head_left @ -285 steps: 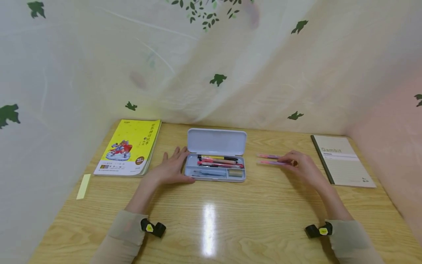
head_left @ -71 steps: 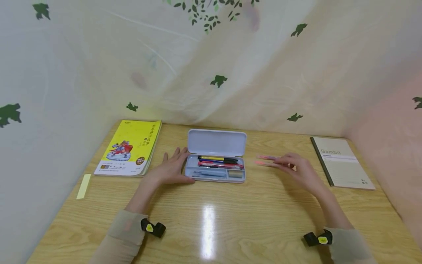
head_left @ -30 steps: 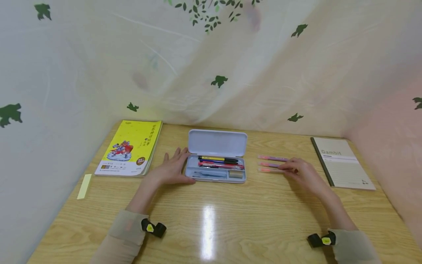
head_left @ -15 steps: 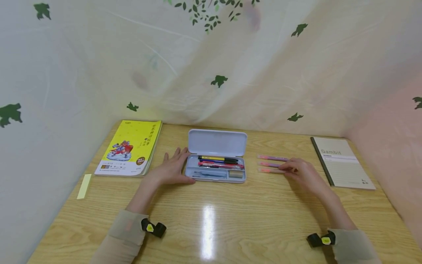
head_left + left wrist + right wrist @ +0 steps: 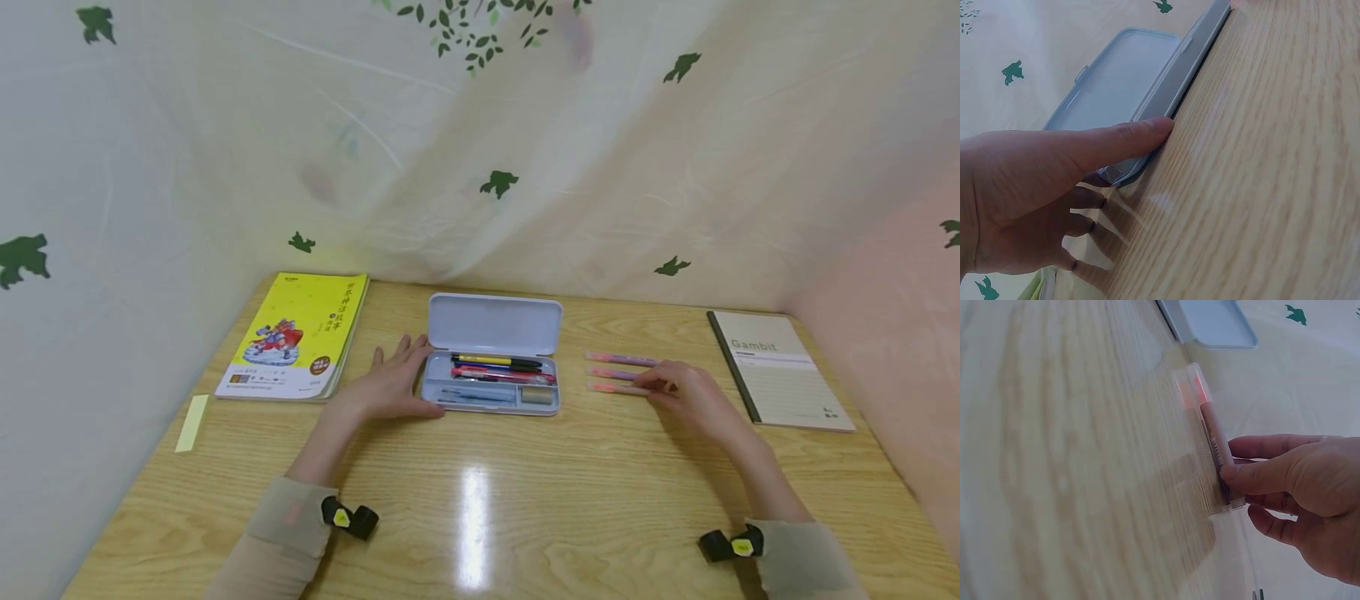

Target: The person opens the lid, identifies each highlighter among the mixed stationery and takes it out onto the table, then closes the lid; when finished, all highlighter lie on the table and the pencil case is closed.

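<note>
An open pale blue pencil case [image 5: 493, 325] stands mid-table in the head view, its lid tipped back. In its tray lie a yellow-and-black pen [image 5: 495, 362], a red pen [image 5: 502, 376] and an eraser [image 5: 536, 394]. My left hand [image 5: 386, 387] rests at the case's left end, fingers spread on the table, its straight thumb along the front edge. To the right, my right hand [image 5: 686, 392] pinches the near highlighter [image 5: 618, 387] between thumb and fingers, low at the table. Two purple-pink highlighters, the middle one [image 5: 611, 373] and the far one [image 5: 618, 359], lie parallel behind it.
A yellow storybook [image 5: 296, 333] lies at the back left, with a pale yellow strip [image 5: 191, 423] in front of it. At the right lies a Gambit notebook [image 5: 780, 367]. A patterned curtain [image 5: 420, 208] hangs behind the wooden table [image 5: 562, 500].
Since the oldest frame, a peach-pink highlighter has left the case's tray; three highlighters now show in a row at the right hand. During the last second both hands have stayed nearly still.
</note>
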`<move>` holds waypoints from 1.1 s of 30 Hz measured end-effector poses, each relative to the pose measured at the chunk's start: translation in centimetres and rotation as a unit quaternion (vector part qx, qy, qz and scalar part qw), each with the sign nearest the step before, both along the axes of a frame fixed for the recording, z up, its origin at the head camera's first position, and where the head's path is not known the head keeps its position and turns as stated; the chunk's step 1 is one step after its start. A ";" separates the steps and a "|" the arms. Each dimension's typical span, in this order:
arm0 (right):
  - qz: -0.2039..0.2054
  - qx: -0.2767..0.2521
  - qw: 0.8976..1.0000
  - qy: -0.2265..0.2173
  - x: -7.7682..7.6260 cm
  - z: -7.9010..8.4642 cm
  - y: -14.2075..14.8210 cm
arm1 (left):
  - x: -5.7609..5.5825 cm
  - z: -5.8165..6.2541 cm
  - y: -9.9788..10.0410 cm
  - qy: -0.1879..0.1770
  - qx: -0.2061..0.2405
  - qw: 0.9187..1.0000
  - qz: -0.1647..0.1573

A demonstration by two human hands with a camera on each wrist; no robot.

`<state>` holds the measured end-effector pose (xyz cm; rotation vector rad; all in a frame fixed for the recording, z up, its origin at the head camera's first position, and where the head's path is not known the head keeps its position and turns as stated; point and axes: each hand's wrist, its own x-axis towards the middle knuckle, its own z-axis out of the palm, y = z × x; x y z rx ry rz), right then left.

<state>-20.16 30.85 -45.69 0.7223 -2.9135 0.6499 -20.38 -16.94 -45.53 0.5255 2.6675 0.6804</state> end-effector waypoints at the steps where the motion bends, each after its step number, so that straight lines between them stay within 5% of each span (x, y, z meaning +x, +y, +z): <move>1: 0.000 0.000 1.000 0.000 0.0 0.0 0.0 | 0.0 0.0 0.0 0.000 0.000 1.000 0.000; 25: -0.011 -0.030 0.999 0.003 0.5 0.7 0.0 | -0.1 -0.1 0.2 -0.004 0.002 1.000 -0.001; 33: -0.011 -0.060 0.998 0.018 0.3 1.4 -2.7 | -0.1 -0.2 0.1 -0.008 0.003 1.000 0.001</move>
